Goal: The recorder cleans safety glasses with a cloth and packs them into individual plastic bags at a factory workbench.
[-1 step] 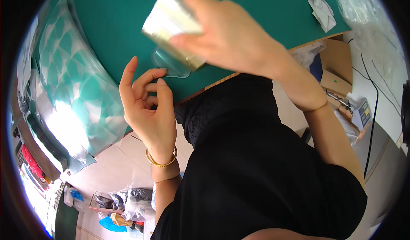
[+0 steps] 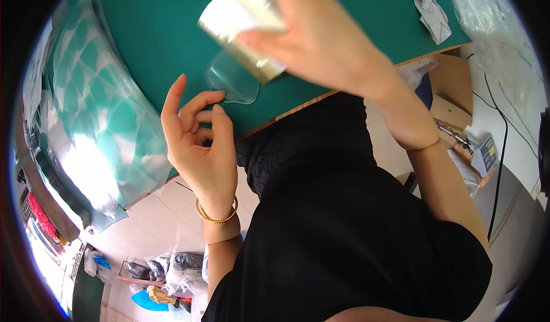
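1 handling step seems underway: right hand (image 2: 329, 41) clasping a shiny silver-gold block (image 2: 239, 14) over a clear, rounded plastic sheet (image 2: 236, 87); left hand (image 2: 200, 144), narrowly parted, should probably steady the sheet.

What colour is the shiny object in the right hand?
The shiny object looks pale gold, nearly white in places; the head view shows it.
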{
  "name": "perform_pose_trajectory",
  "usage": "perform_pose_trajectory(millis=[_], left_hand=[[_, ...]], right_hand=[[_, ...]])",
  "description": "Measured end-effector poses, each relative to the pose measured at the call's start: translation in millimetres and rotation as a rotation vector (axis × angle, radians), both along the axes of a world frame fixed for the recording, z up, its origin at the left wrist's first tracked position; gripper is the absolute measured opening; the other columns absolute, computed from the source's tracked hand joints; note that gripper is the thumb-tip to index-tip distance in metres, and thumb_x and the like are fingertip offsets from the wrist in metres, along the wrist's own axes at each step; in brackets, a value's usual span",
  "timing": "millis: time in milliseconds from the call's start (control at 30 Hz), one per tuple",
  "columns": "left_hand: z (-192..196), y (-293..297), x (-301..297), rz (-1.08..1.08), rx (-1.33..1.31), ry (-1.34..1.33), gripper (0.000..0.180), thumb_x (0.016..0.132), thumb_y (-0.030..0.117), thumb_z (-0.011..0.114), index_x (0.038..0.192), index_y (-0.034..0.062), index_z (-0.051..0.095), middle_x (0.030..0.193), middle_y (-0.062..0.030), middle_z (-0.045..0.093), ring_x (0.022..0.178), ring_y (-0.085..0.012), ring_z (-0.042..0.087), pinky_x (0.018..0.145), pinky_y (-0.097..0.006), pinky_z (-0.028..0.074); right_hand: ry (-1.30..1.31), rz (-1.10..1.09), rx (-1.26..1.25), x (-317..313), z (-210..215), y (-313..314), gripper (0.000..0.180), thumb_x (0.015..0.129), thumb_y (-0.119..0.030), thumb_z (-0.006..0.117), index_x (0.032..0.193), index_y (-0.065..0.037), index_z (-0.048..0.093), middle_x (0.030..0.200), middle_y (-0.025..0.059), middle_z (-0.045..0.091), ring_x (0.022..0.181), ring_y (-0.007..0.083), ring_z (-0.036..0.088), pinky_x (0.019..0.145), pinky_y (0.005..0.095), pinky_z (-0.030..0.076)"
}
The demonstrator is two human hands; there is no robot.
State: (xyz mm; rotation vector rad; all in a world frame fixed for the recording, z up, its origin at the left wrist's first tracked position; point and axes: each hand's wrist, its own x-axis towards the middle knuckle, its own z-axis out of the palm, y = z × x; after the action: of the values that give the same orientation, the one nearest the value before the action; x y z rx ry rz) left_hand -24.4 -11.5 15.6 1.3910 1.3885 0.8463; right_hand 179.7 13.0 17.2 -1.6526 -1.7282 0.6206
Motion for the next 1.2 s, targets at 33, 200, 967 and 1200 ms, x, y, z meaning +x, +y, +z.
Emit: perform_pose_trajectory(millis=[33, 200, 967, 1200], left_hand=[[-2, -1, -1, -0.013, 0.012, 0.003, 0.051, 0.087, -0.008, 0.059, 0.136, -0.0016, 0.046, 0.102, -0.0097, 0.069, 0.071, -0.003, 0.059, 0.056, -0.015, 0.043], [-2, -2, -1, -0.019, 0.027, 0.003, 0.052, 0.086, -0.008, 0.06, 0.136, -0.0014, 0.046, 0.101, -0.0098, 0.069, 0.074, -0.0041, 0.06, 0.058, -0.016, 0.045], [1, -20, -35, -0.077, 0.264, 0.34, 0.033, 0.091, 0.0, 0.061, 0.124, -0.0005, 0.06, 0.099, -0.0061, 0.074, 0.084, -0.0099, 0.067, 0.077, -0.025, 0.055], [2, -25, -30, -0.041, 0.239, 0.335, 0.031, 0.09, 0.001, 0.062, 0.122, -0.0009, 0.06, 0.102, -0.0073, 0.075, 0.084, -0.0098, 0.068, 0.074, -0.025, 0.056]], right_hand=[[-0.034, -0.043, -0.171, 4, 25, 0, 0.047, 0.082, -0.022, 0.07, 0.108, 0.009, 0.049, 0.077, 0.0246, 0.067, 0.071, 0.0407, 0.068, 0.063, 0.0459, 0.055], [0.001, -0.018, -0.216, -17, 6, -10, 0.045, 0.084, -0.019, 0.072, 0.111, 0.004, 0.044, 0.076, 0.0252, 0.064, 0.071, 0.0421, 0.066, 0.059, 0.0443, 0.051], [-0.017, 0.155, -0.155, -50, 7, -18, 0.038, 0.086, -0.014, 0.067, 0.104, 0.008, 0.042, 0.061, 0.0198, 0.06, 0.055, 0.0351, 0.063, 0.049, 0.0428, 0.048], [0.059, 0.189, -0.131, -51, -1, -12, 0.043, 0.086, -0.019, 0.068, 0.107, 0.008, 0.042, 0.066, 0.0215, 0.062, 0.061, 0.0383, 0.064, 0.055, 0.0447, 0.05]])
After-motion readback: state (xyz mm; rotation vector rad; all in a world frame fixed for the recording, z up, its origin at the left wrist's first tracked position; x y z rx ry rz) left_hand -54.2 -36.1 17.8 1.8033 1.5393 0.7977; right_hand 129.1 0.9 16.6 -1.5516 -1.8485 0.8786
